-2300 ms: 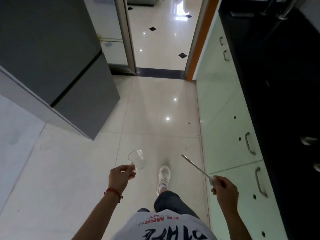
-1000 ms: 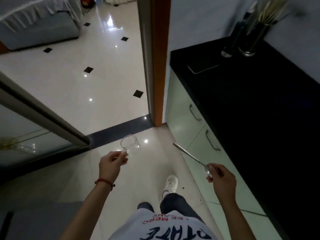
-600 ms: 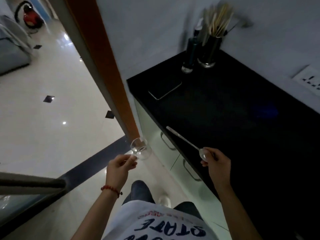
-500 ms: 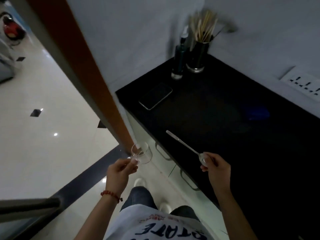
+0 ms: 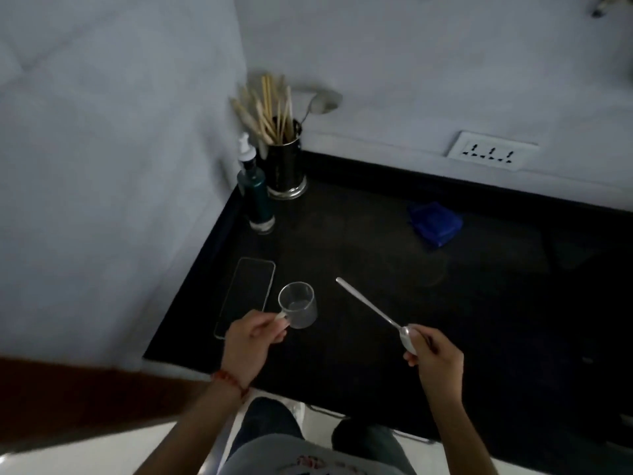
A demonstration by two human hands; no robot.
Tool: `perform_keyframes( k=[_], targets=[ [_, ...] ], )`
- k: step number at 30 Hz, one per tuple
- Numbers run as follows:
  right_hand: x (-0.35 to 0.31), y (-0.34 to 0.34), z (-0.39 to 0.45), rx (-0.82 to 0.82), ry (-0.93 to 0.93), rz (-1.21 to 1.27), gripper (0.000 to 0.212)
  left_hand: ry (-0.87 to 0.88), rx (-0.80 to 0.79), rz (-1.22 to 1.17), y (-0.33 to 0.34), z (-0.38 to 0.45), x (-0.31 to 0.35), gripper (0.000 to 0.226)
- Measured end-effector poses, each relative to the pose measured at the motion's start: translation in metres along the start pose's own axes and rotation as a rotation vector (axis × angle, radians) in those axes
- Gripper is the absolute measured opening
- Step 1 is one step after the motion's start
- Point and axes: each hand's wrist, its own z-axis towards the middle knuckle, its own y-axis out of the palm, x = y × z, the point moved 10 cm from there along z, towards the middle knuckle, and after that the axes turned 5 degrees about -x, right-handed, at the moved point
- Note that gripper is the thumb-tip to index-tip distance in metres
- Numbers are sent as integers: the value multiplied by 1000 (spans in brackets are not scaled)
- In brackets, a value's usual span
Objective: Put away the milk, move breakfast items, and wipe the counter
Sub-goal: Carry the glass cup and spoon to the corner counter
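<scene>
Glass cup (image 5: 298,305) in left hand (image 5: 250,341) grip, spoon (image 5: 376,315) in right hand (image 5: 435,359), both over black surface (image 5: 376,241) near phone (image 5: 245,296); blue cloth (image 5: 434,223) far right untouched, wiping not begun.

Left hand (image 5: 251,341) and right hand (image 5: 434,358) both forward, each grip closed, pinching.

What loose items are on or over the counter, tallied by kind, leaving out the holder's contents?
Glass: 1, in the left hand
Spoon: 1, in the right hand
Phone: 1
Bottle: 1
Utensil holder: 1
Blue cloth: 1
Total: 6
</scene>
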Motion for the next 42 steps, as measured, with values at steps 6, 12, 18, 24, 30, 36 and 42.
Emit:
perform_keyframes(
  k=[6,12,18,24,30,36,42],
  targets=[
    [-5,9,3,88,56,9,12,-32,-48,-8,4,57,11,9],
    [-17,14,27,94,89,-11,13,-104,-32,-56,29,103,15,13],
    [-22,-3,40,183,93,-3,12,-164,-47,-96,65,165,28,18],
    [-23,-18,45,220,92,10,12,-147,-22,-125,88,233,44,29],
    [-17,-28,45,239,109,33,13,-171,43,-139,89,271,43,32],
    [-14,-38,43,270,103,18,12,-188,66,-91,91,288,47,32],
    [-18,-37,45,264,93,-3,12,-169,38,40,89,295,52,33]
  ],
)
